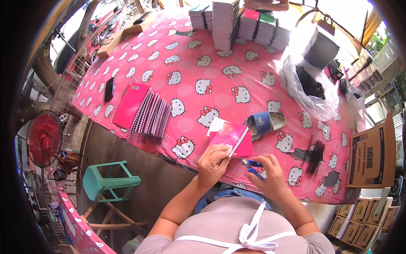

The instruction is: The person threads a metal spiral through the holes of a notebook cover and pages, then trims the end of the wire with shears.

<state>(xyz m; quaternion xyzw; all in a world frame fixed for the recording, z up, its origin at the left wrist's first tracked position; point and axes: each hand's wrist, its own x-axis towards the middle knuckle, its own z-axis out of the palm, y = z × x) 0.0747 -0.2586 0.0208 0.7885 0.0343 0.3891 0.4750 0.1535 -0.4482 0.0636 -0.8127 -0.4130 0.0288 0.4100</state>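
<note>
My left hand (pixel 214 164) is closed on the near end of a small pink notebook (pixel 230 136) with a white coil along its right edge. More pink and a white sheet show under and behind that notebook. In my right hand (pixel 270 174) is a pair of blue-handled pliers (pixel 253 166), their tip close to the coil's near end. Whether the tip touches the coil I cannot tell. Just beyond the notebook lies a blue slipper (pixel 259 122). To the left stands a stack of pink coil-bound notebooks (pixel 146 111).
A pink cartoon-cat cloth covers the table (pixel 182 89). Tall notebook stacks (pixel 224 25) stand at the far side, near another person's hand (pixel 256 5). A plastic bag of black coils (pixel 311 82) and loose black coils (pixel 315 157) lie right. A phone (pixel 109 89) lies left; a green stool (pixel 111 180) stands below.
</note>
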